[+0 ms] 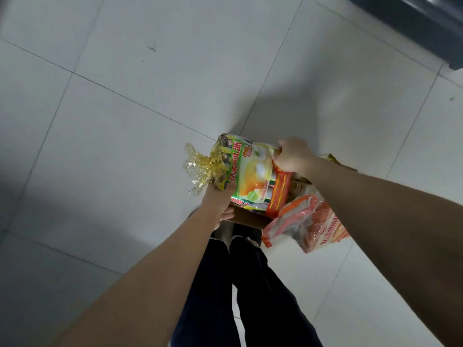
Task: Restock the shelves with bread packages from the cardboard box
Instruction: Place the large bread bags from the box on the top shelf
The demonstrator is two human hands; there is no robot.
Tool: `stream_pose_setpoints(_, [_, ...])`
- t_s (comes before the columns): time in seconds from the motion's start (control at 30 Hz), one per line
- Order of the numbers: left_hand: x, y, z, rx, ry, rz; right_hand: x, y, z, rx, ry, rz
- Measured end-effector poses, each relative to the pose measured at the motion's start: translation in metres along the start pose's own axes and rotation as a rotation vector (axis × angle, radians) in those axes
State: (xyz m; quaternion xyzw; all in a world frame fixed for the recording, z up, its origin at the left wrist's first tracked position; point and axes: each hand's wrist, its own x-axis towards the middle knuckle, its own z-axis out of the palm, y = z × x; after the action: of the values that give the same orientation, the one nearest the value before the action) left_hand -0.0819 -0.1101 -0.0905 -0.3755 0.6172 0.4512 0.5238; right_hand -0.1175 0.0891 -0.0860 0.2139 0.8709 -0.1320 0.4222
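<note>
Tiled floor carries the cardboard box, just ahead of the person's legs. An orange bread package overhangs the box's right side. A green-yellow bread package is held above the box. The right hand has its fingers clenched on the package's far edge. The left hand grips its near-left corner from beneath.

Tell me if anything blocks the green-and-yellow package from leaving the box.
Nothing visible. The left hand and right hand hold the green-and-yellow package above the cardboard box; the orange package lies beside it.
</note>
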Motion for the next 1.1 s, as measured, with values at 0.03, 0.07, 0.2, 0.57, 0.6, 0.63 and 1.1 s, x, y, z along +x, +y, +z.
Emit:
stream_pose_setpoints(0.03, [-0.002, 0.001, -0.001, -0.046, 0.026, 0.012, -0.002, -0.002, -0.002, 0.008, -0.022, 0.02])
stream_pose_setpoints(0.07, [-0.006, 0.002, -0.003, -0.07, 0.064, 0.025, -0.005, -0.004, -0.004, 0.034, -0.043, 0.037])
stream_pose_setpoints(0.2, [-0.03, 0.014, -0.023, -0.166, 0.191, 0.073, -0.023, -0.012, -0.014, 0.263, -0.042, 0.048])
stream_pose_setpoints(0.57, [-0.171, 0.086, -0.104, -0.182, 0.294, 0.282, -0.125, -0.068, -0.112, 0.654, -0.002, -0.037])
stream_pose_setpoints(0.6, [-0.186, 0.094, -0.11, -0.192, 0.303, 0.302, -0.139, -0.074, -0.126, 0.711, -0.042, -0.062])
stream_pose_setpoints(0.63, [-0.202, 0.102, -0.116, -0.205, 0.314, 0.323, -0.151, -0.08, -0.139, 0.747, -0.077, -0.095])
stream_pose_setpoints(1.1, [-0.399, 0.178, -0.188, -0.323, 0.157, 0.569, -0.291, -0.168, -0.312, 0.867, 0.078, -0.365])
